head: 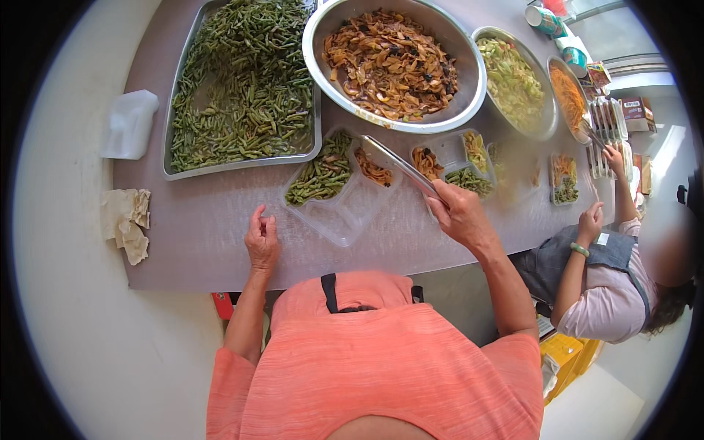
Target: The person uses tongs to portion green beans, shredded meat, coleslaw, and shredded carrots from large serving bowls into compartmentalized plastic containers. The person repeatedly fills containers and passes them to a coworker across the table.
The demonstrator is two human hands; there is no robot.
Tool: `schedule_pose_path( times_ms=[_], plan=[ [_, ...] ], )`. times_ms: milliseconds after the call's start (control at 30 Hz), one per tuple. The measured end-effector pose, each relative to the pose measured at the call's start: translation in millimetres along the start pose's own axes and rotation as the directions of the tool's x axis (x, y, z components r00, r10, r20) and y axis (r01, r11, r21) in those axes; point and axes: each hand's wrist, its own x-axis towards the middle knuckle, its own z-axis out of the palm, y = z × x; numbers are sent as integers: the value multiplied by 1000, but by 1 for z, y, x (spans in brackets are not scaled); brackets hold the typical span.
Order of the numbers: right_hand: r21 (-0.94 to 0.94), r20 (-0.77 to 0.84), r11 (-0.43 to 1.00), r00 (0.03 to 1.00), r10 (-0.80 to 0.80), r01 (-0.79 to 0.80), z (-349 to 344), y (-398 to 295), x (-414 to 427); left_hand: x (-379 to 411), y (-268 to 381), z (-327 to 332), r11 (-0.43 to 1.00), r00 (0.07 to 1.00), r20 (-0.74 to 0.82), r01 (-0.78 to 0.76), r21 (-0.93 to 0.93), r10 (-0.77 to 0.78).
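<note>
My right hand [463,213] grips a pair of metal tongs [406,166]. Their far end is over the small compartment of a clear plastic meal box [345,226], where brown sliced food [374,168] lies. Cut green beans [324,175] fill the left compartment of that box, and its front compartment holds nothing. Just left of the box, my left hand [263,242] hovers with its fingers loosely bent and holds nothing. A second meal box [454,148], partly behind my right hand, contains brown slices, green beans and pale chopped vegetables.
Behind the boxes stand a metal tray [242,168] of green beans, a bowl [396,127] of brown slices, and bowls of pale vegetables [514,82] and orange shreds [566,91]. A co-worker [599,286] at right holds tongs. Crumpled paper [129,223] and a white plastic container [130,125] lie left.
</note>
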Motion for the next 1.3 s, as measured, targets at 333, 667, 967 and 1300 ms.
schedule_pose_path(
  times_ms=[333,667,967,1300],
  plan=[
    [-311,-5,947,997,83,-80,-9,19,135,4,-5,2,965,973,-65,-209,155,221],
    [-456,23,880,986,165,-137,60,45,246,2,-2,1,957,970,-66,-217,192,233],
    [124,59,945,953,296,-301,20,43,204,1,0,1,959,971,-73,-211,188,228],
    [-5,-63,974,972,225,-226,-19,34,138,4,-3,4,959,967,-99,-215,183,235]
  ],
)
